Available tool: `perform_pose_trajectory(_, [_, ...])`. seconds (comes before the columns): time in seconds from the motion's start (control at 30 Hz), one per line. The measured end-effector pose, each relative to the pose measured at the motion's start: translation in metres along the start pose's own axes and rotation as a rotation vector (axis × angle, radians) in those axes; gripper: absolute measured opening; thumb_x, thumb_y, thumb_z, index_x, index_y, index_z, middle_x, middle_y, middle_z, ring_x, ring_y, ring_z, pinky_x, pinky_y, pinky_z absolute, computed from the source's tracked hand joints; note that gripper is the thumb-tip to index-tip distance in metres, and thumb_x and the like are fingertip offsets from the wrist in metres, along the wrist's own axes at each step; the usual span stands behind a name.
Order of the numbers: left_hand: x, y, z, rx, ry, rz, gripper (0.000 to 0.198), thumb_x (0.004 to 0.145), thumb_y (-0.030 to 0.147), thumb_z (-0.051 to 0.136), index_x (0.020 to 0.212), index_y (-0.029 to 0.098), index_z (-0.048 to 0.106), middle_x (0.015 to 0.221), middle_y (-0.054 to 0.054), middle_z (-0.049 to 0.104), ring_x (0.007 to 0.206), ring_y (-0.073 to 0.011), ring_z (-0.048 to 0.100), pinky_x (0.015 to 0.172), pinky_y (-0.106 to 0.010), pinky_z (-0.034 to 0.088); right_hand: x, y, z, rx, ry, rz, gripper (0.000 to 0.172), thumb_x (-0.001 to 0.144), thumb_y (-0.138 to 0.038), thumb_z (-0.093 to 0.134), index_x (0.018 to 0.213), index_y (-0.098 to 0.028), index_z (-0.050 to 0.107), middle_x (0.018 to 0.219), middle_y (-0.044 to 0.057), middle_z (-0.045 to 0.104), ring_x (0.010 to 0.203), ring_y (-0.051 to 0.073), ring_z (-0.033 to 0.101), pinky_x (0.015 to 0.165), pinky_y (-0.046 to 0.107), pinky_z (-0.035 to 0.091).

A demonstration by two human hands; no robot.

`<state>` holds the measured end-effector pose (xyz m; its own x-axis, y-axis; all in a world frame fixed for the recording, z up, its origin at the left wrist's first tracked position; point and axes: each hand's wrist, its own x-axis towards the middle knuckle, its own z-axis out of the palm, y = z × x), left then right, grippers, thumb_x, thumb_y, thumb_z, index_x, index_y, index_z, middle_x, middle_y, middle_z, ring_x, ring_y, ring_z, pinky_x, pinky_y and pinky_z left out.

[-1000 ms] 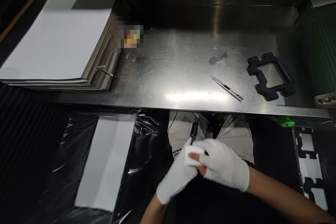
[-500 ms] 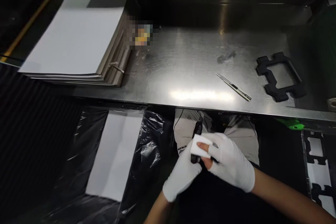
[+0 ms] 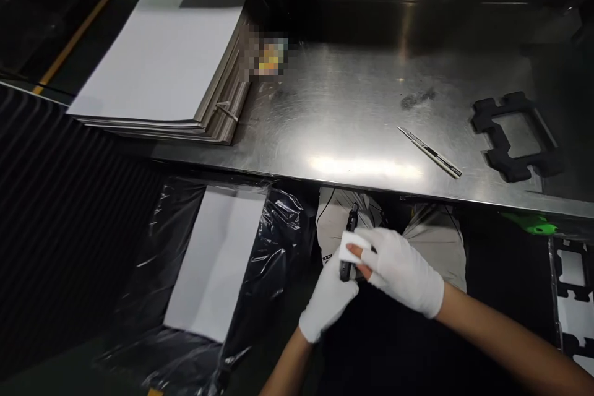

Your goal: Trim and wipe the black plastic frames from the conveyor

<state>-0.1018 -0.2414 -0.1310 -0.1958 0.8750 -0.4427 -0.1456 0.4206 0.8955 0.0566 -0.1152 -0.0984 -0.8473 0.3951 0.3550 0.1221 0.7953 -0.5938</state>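
Both hands wear white gloves and meet below the front edge of the steel table (image 3: 334,117), over my lap. My left hand (image 3: 327,300) grips a slim black pen-like tool (image 3: 349,241) that points up and away. My right hand (image 3: 401,269) pinches a small white pad (image 3: 350,246) against the tool with thumb and bare fingertips. On the table lies a thin metal knife (image 3: 429,151), untouched, and a black foam frame (image 3: 515,136) at the right.
A thick stack of white sheets (image 3: 162,55) lies at the table's left end. Below it a black plastic bag (image 3: 260,241) holds a white sheet (image 3: 218,260). More black frames on white backing (image 3: 573,297) lie at the lower right, near a green object (image 3: 531,223).
The view has shifted, so everything sits further right and up in frame. Both hands stay together on the tool and pad, with the pad now a little lower along the tool.
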Motion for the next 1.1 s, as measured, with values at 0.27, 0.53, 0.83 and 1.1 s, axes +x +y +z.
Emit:
perform_pose_trajectory(0.27, [0.001,-0.025,-0.003,-0.02,0.04,0.054,0.026,0.077,0.022,0.072,0.103,0.018,0.068,0.099,-0.008,0.07,0.094,-0.0244,0.067,0.088,-0.039,0.058,0.008,-0.004,0.002,-0.049,-0.075,-0.091,0.017,0.105,-0.02,0.063,0.12,-0.014,0.066,0.111,0.01,0.07,0.085,0.02,0.06,0.068,0.034,0.053])
perform_pose_trajectory(0.53, [0.001,-0.02,-0.002,0.034,0.048,0.05,0.029,0.069,0.021,0.064,0.097,0.018,0.063,0.097,-0.008,0.068,0.087,-0.0216,0.062,0.082,-0.036,0.054,0.015,-0.003,-0.008,0.073,-0.136,0.056,0.016,0.114,-0.026,0.051,0.114,-0.018,0.065,0.101,0.006,0.072,0.078,0.017,0.063,0.065,0.032,0.052])
perform_pose_trajectory(0.83, [0.002,0.004,-0.003,-0.003,-0.069,-0.082,0.042,0.061,0.015,0.049,0.102,0.016,0.058,0.101,-0.005,0.065,0.078,-0.0134,0.053,0.072,-0.029,0.042,0.015,0.028,-0.01,-0.153,0.059,0.146,0.036,0.1,-0.017,0.069,0.137,-0.013,0.068,0.139,0.014,0.068,0.112,0.028,0.066,0.087,0.042,0.063])
perform_pose_trajectory(1.1, [0.001,0.008,-0.005,0.005,-0.004,-0.035,0.03,0.075,0.022,0.067,0.104,0.017,0.064,0.094,-0.005,0.064,0.086,-0.0195,0.06,0.08,-0.033,0.05,0.008,0.002,-0.012,0.086,0.101,0.061,0.035,0.1,-0.022,0.069,0.135,-0.018,0.068,0.135,0.011,0.07,0.111,0.025,0.066,0.091,0.041,0.059])
